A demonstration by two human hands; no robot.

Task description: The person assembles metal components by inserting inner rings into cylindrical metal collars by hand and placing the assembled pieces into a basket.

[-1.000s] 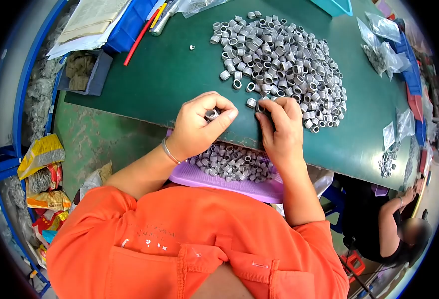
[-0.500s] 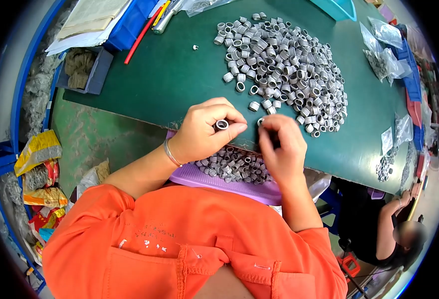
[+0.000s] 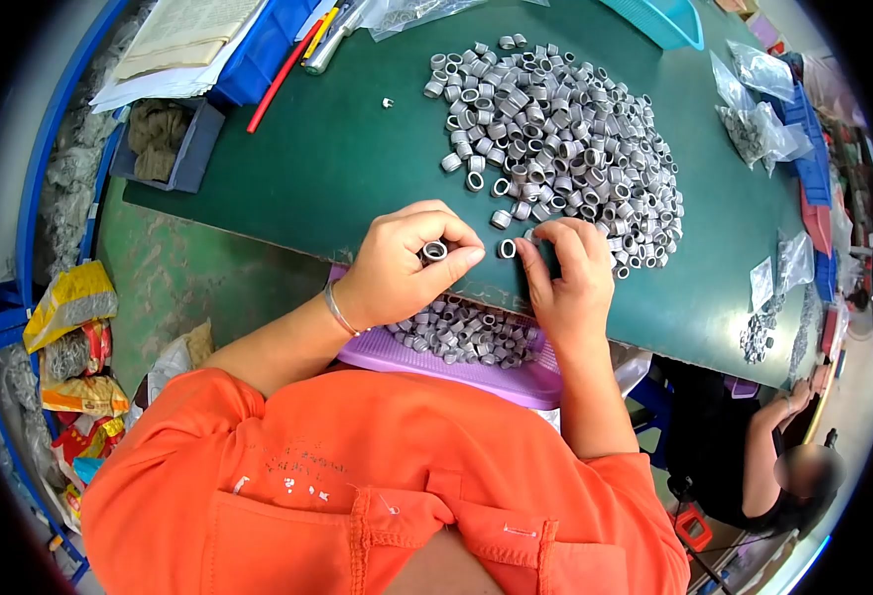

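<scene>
My left hand [image 3: 411, 248] is closed round a grey metal ring [image 3: 435, 252], whose open end shows between the curled fingers. Just right of its fingertips, one loose ring [image 3: 507, 249] rests on the green table [image 3: 317, 169]. My right hand [image 3: 570, 273] has its thumb and forefinger pinched at another ring [image 3: 531, 236], partly hidden by the fingers, at the near edge of a large pile of rings [image 3: 565, 139]. Below both hands, a purple tray [image 3: 436, 375] holds many more rings.
A grey bin [image 3: 193, 149] with cloth, a blue box with papers [image 3: 174, 40] and a red stick [image 3: 283, 79] lie at left. A teal basket [image 3: 669, 25] and plastic bags [image 3: 768, 134] lie at back right. A co-worker [image 3: 754, 456] sits at right.
A ring now lies on the table between my hands. My right hand has moved slightly right, its fingers at a ring by the pile. My left hand has barely moved.
</scene>
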